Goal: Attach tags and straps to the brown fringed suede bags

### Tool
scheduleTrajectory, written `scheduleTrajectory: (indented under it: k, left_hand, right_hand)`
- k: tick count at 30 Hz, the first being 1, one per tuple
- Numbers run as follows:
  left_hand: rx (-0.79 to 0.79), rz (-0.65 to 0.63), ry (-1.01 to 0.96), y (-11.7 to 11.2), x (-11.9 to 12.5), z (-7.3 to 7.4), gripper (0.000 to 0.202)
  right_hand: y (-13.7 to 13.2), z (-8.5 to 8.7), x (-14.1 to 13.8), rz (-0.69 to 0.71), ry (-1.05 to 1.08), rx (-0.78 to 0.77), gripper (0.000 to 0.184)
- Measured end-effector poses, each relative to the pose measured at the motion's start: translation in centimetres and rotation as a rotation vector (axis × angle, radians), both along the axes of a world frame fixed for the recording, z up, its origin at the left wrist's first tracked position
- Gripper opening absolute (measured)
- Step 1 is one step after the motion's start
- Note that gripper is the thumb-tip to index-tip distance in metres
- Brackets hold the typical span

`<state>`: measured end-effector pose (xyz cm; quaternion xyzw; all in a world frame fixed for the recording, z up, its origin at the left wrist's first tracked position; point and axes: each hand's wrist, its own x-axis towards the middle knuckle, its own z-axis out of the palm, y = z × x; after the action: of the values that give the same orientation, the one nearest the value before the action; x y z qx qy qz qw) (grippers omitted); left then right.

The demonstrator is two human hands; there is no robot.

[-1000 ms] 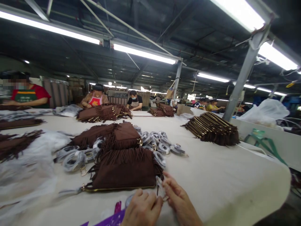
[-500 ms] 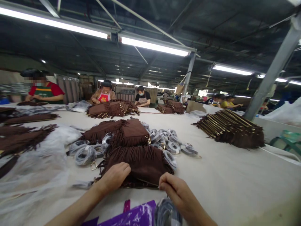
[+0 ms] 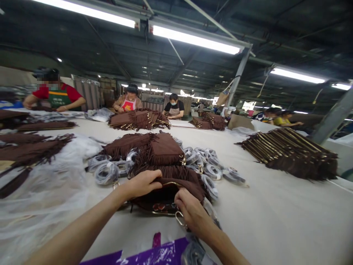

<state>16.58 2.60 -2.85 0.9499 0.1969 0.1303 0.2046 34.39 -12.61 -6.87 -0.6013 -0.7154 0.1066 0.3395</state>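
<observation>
A dark brown fringed bag [image 3: 193, 186] lies in front of me with its zipped mouth gaping. A dark inside and a patch of patterned lining show there. My left hand [image 3: 145, 183] grips the far edge of the mouth, thumb and fingers closed on it. At the right end of the mouth, my right hand [image 3: 190, 211] has its fingers curled on the bag; its fingertips are partly hidden. A gold-coloured clasp [image 3: 180, 218] hangs just below that hand. Directly beyond lies another fringed brown bag [image 3: 167, 149].
Wrapped coiled straps [image 3: 107, 173] lie on both sides of the bags. A purple plastic packet [image 3: 162, 252] is at the near edge. Stacked brown bags [image 3: 292, 152] stand at right, clear plastic sheeting [image 3: 55, 198] at left. Several co-workers sit across the white table [image 3: 275, 209].
The bag's mouth has opened, showing the inside. My left hand has moved onto its far edge, and my right hand has shifted to the mouth's right end. The camera view has turned slightly left.
</observation>
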Motion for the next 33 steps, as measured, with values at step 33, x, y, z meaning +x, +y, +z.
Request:
scheduleTrajectory:
  k: [33]
  left_hand:
    - [-0.12,-0.014,0.067,-3.0,10.2,-3.3,0.044]
  right_hand:
    - [-2.0,2.4,5.0,-0.238,-0.214,-0.153,0.02]
